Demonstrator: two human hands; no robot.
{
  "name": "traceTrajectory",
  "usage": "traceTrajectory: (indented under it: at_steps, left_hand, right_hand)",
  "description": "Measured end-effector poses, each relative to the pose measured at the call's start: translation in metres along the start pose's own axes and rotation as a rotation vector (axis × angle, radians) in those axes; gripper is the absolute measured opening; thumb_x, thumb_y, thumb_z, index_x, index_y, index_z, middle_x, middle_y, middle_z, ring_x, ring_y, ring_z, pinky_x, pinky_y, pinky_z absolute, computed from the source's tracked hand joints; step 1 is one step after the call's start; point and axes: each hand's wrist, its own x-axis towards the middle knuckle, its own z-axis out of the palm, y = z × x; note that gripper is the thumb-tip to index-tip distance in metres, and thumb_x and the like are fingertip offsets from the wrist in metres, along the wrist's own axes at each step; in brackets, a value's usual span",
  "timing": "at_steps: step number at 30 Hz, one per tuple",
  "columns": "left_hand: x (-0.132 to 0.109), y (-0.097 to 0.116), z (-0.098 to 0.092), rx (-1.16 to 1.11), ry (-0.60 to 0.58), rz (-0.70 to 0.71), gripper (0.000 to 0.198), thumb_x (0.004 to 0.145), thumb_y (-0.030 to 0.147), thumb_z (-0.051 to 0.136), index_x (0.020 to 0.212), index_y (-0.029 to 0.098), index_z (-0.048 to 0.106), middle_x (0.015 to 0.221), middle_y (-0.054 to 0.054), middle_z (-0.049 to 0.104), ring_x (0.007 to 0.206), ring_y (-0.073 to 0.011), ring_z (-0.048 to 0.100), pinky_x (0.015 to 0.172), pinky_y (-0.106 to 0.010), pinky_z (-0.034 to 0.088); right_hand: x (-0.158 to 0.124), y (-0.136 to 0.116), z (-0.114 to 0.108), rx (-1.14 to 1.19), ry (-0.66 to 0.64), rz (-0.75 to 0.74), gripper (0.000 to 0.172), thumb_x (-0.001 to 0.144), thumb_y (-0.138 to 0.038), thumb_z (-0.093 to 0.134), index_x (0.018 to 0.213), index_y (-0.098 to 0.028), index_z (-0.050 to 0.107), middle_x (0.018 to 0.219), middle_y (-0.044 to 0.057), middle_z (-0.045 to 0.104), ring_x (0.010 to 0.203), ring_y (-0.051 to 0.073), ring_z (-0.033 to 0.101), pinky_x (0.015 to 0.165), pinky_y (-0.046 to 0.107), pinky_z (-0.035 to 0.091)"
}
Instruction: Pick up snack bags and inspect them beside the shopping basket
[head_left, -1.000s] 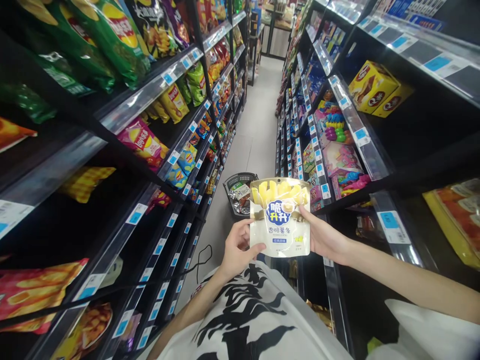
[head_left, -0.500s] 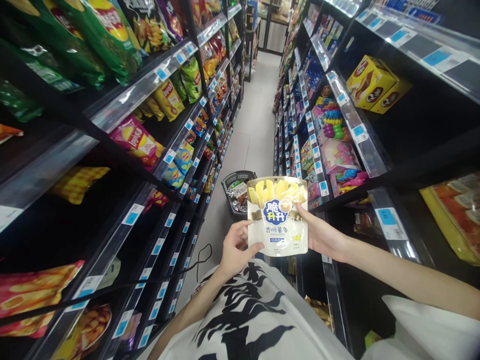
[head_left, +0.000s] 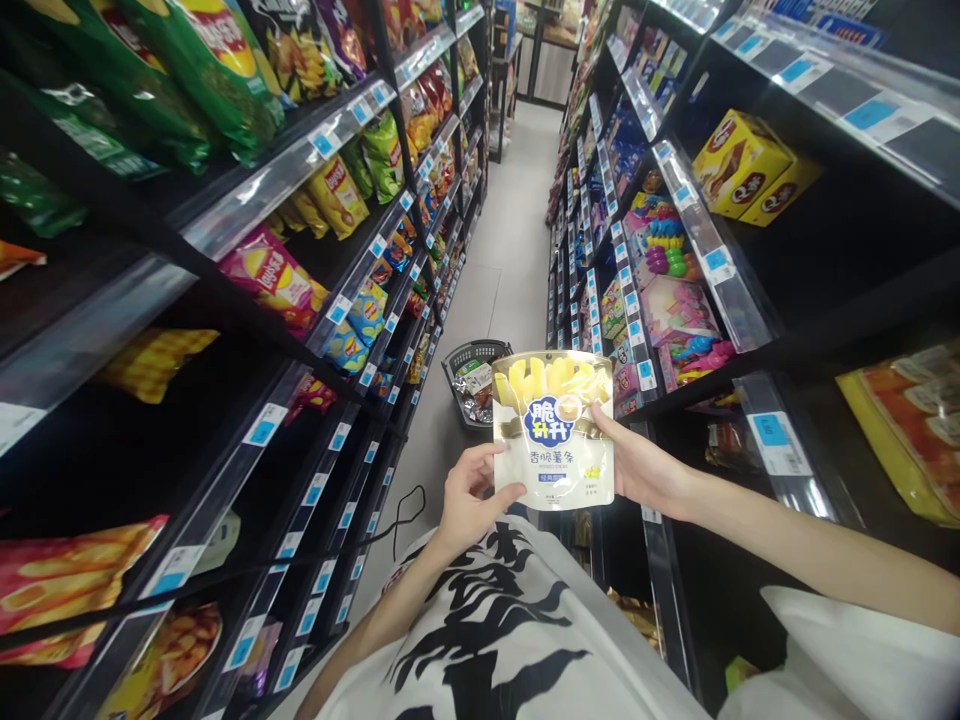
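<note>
Head view. The potato-stick pouch (head_left: pixel 553 440) is upright in front of the wearer's body, printed face towards the camera. The left hand (head_left: pixel 472 498) grips its lower left edge, thumb on the front; the right hand (head_left: pixel 641 472) grips its right edge, thumb likewise on the front. The remaining fingers of the right hand are hidden behind it. Step in hand, as judged: holding the pouch for inspection. Any move from here would call for an even grip, as the film looks liable to crease.

Materials: the pouch is glossy, pale with a gold upper band, punched at the top and curved along the base. Beyond it and to its left, a dark slotted basket (head_left: pixel 480 349), apparently plastic, stands on the smooth floor (head_left: pixel 511 220), holding shiny wrapped packages (head_left: pixel 474 385). Right of the pouch and farther up, square-edged yellow cartons (head_left: pixel 739 165) are shelved.
</note>
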Motion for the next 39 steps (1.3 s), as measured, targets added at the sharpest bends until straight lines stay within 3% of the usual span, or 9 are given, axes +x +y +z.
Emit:
traceTrajectory:
  at_steps: [8,11,15,20,23,28,31,34,39]
  left_hand:
    - [-0.001,-0.003,-0.003,0.045,0.027,0.017,0.041,0.083,0.024,0.078,0.119,0.023,0.06,0.078,0.003,0.061,0.074,-0.0115,0.065,0.068,-0.021,0.055]
    - [0.002,-0.003,-0.005,0.154,0.029,0.027,0.032,0.089,0.025,0.071,0.12,0.023,0.064,0.103,-0.005,0.063,0.096,-0.0158,0.065,0.077,-0.024,0.057]
    - [0.005,0.006,-0.009,0.35,-0.012,0.2,0.029,0.092,0.022,0.065,0.121,0.023,0.066,0.144,-0.013,0.048,0.134,-0.0277,0.051,0.106,-0.042,0.051]
    - [0.002,0.018,-0.002,0.567,-0.162,0.457,0.052,0.085,0.013,0.069,0.135,0.022,0.056,0.152,-0.016,0.044,0.143,-0.0334,0.042,0.116,-0.056,0.039]
    - [0.003,0.01,0.002,0.669,-0.2,0.56,0.064,0.084,0.009,0.068,0.143,0.021,0.049,0.154,-0.018,0.041,0.147,-0.0347,0.036,0.117,-0.057,0.038]
    - [0.006,-0.007,-0.002,0.681,-0.351,0.594,0.082,0.084,0.009,0.066,0.157,0.019,0.03,0.162,-0.021,0.026,0.152,-0.0357,0.026,0.119,-0.056,0.037]
    - [0.006,-0.01,-0.003,0.556,-0.407,0.548,0.092,0.081,0.013,0.071,0.16,0.019,0.024,0.164,-0.022,0.023,0.152,-0.0353,0.028,0.12,-0.053,0.037]
    - [0.003,-0.014,-0.004,0.379,-0.31,0.393,0.098,0.072,0.012,0.072,0.159,0.021,0.026,0.16,-0.018,0.034,0.146,-0.0341,0.039,0.121,-0.052,0.036]
    - [-0.008,-0.026,-0.013,0.084,-0.317,0.066,0.068,0.082,0.021,0.067,0.147,0.019,0.048,0.147,-0.015,0.054,0.139,-0.0333,0.05,0.121,-0.052,0.034]
  right_hand:
    - [0.0,0.003,0.002,0.012,0.062,0.003,0.057,0.1,-0.059,0.047,0.141,-0.02,0.057,0.138,0.011,0.064,0.125,0.027,0.063,0.111,0.047,0.049]
    - [0.0,0.005,0.003,-0.012,0.133,-0.051,0.053,0.1,-0.056,0.048,0.138,-0.021,0.059,0.136,0.01,0.066,0.12,0.027,0.066,0.105,0.047,0.054]
    - [0.002,0.007,0.002,-0.073,0.182,-0.144,0.047,0.102,-0.052,0.047,0.133,-0.021,0.064,0.133,0.01,0.067,0.12,0.027,0.066,0.102,0.045,0.055]
    - [0.005,0.01,0.0,-0.207,0.157,-0.2,0.046,0.1,-0.051,0.049,0.127,-0.017,0.065,0.125,0.013,0.071,0.114,0.028,0.068,0.097,0.044,0.057]
    - [0.001,0.011,0.001,-0.466,0.051,-0.275,0.046,0.096,-0.052,0.054,0.122,-0.016,0.067,0.12,0.012,0.072,0.107,0.029,0.07,0.097,0.046,0.057]
    - [-0.015,0.01,0.0,-1.322,-0.094,-0.477,0.046,0.098,-0.052,0.049,0.116,-0.014,0.068,0.116,0.016,0.071,0.106,0.034,0.068,0.099,0.052,0.053]
    - [-0.018,0.011,-0.005,-1.537,-0.149,-0.493,0.062,0.098,-0.056,0.05,0.143,-0.014,0.053,0.129,0.018,0.065,0.115,0.034,0.065,0.101,0.05,0.053]
    - [-0.014,0.012,-0.01,-1.599,-0.16,-0.547,0.074,0.1,-0.054,0.05,0.16,-0.019,0.026,0.142,0.017,0.056,0.128,0.032,0.058,0.108,0.05,0.049]
    - [-0.005,0.01,-0.014,-1.557,-0.044,-0.662,0.057,0.101,-0.046,0.049,0.154,-0.029,0.036,0.143,0.011,0.054,0.132,0.029,0.054,0.112,0.05,0.047]
